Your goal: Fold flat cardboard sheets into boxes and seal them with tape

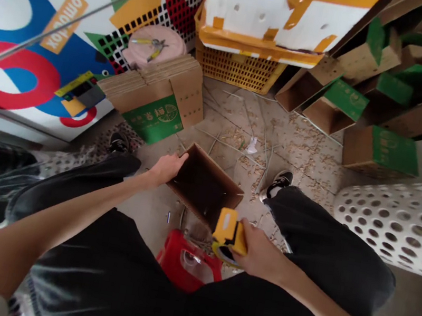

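Between my knees I hold a brown cardboard box (206,186) with its open side facing me. My left hand (166,168) is closed on the box's upper left edge. My right hand (255,253) grips a yellow tape dispenser (228,231), which touches the box's lower right corner. I sit on a red plastic stool (188,266), in black trousers, with my black shoes on the littered floor.
A stack of flat cartons (157,91) with a green label lies ahead left, a pink stool with pliers (154,45) behind it. A yellow crate (237,66) stands at the back. Assembled green-and-brown boxes (376,147) pile up right. A white perforated basket (396,225) is beside my right knee.
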Motion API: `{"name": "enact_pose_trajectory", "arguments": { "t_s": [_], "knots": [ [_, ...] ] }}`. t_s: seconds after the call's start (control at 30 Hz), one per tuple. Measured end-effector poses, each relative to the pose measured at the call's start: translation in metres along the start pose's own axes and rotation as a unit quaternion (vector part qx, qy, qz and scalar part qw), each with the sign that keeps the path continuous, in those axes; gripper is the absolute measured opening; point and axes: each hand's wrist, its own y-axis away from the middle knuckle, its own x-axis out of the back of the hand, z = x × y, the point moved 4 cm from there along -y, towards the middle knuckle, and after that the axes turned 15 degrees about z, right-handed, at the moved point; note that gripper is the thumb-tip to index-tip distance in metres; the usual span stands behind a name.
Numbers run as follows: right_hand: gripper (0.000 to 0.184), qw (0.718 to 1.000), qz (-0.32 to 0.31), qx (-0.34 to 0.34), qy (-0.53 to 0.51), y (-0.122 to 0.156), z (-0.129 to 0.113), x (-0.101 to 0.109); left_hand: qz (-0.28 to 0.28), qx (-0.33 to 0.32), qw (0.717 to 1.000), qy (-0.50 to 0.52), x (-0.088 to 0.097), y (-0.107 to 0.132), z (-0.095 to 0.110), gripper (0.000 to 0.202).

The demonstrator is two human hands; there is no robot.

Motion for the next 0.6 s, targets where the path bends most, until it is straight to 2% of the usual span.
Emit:
{"name": "enact_pose_trajectory", "arguments": {
  "t_s": [0.03,0.1,0.17,0.27,0.47,0.6],
  "knots": [
    [0.031,0.999,0.034,-0.038,-0.007,0.001,0.008,0.005,-0.001,0.002,1.000,0.007,0.001,0.000,0.000,0.051],
    [0.036,0.991,0.115,-0.070,-0.009,0.001,0.025,0.011,-0.006,0.004,1.000,0.014,0.002,0.000,-0.001,0.052],
    [0.042,0.981,0.186,-0.060,-0.001,-0.004,0.040,0.012,-0.009,0.003,1.000,0.012,0.002,-0.001,0.000,0.057],
    [0.047,0.966,0.256,-0.030,0.027,-0.017,0.050,0.007,-0.007,-0.007,1.000,0.000,0.002,0.001,0.003,0.063],
    [0.046,0.952,0.301,-0.008,0.060,-0.032,0.034,-0.003,0.005,-0.010,1.000,-0.002,0.006,0.003,0.011,0.062],
    [0.044,0.949,0.306,-0.010,0.077,-0.036,0.027,-0.006,0.027,-0.010,0.998,0.049,-0.008,0.000,0.016,0.061]
  ]
}}
